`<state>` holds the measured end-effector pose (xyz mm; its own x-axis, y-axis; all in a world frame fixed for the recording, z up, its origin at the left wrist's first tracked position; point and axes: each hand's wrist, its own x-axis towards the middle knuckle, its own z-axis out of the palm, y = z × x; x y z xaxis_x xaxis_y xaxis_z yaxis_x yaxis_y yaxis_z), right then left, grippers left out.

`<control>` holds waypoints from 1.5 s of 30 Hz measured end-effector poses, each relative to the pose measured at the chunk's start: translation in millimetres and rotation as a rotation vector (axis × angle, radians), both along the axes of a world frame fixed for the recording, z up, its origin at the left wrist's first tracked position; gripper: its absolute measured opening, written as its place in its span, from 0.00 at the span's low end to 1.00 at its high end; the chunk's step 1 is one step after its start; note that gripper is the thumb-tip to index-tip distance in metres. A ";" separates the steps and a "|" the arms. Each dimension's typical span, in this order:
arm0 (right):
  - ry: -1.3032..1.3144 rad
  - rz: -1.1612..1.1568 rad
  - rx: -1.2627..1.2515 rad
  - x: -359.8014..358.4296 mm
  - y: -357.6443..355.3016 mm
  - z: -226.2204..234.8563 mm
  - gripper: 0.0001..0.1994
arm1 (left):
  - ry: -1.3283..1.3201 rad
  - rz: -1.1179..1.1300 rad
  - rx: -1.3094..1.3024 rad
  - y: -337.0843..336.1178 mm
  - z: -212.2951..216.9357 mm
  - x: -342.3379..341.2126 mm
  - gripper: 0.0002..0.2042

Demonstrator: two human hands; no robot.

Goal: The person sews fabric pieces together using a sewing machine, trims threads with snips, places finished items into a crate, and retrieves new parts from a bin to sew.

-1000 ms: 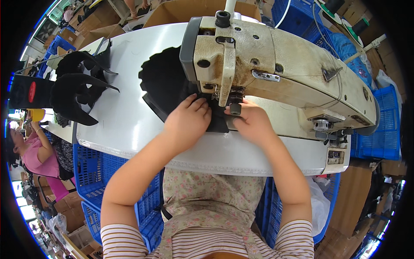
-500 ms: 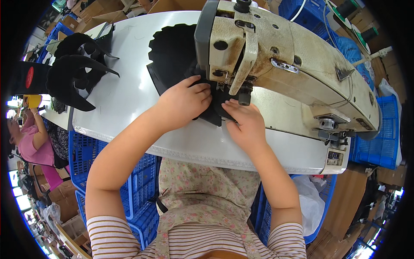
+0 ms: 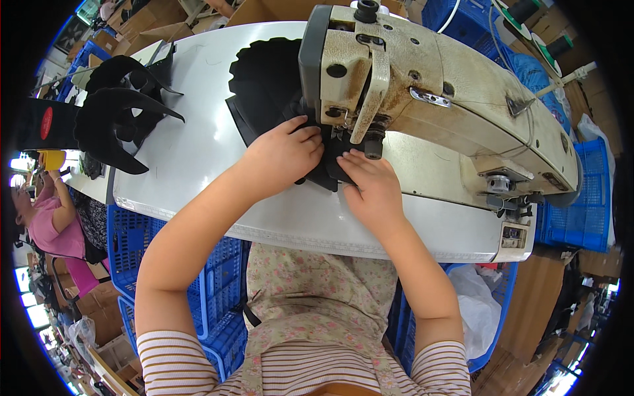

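Under the head of a worn cream sewing machine [image 3: 422,86] lies a black fabric piece [image 3: 264,76] with a scalloped edge. My left hand [image 3: 285,157] lies on the black piece just left of the needle area, its fingers bent over the cloth and pressing it. To the right of the needle, my right hand [image 3: 373,185] has its fingers laid forward on the cloth's edge, thumb apart. The needle and the cloth right beneath it are mostly hidden by the machine head and my fingers.
More black scalloped pieces [image 3: 109,125] sit at the table's left end. Blue crates [image 3: 221,284] stand beneath the white table [image 3: 277,228], and another blue crate [image 3: 578,198] is at the right. Thread cones [image 3: 525,10] stand at the back right. A person in pink [image 3: 56,218] sits at the far left.
The whole view has shifted slightly. Both hands stay on the black piece beside the needle, and my right fingers sit very slightly further left.
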<state>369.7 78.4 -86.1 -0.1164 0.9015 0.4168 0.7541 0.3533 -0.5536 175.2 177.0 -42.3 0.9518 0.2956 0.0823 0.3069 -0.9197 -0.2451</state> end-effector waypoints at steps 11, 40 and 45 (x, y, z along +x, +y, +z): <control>-0.005 -0.040 -0.026 3.7 8.8 -5.1 0.18 | 0.046 0.094 0.119 -6.2 -1.8 9.2 0.18; 0.145 0.045 -0.119 24.8 28.0 -4.8 0.14 | -0.229 0.042 -0.031 -22.1 -19.7 0.0 0.18; 0.088 0.058 -0.116 28.9 27.6 -7.8 0.14 | -0.220 -0.006 -0.074 -16.2 -18.9 -1.9 0.18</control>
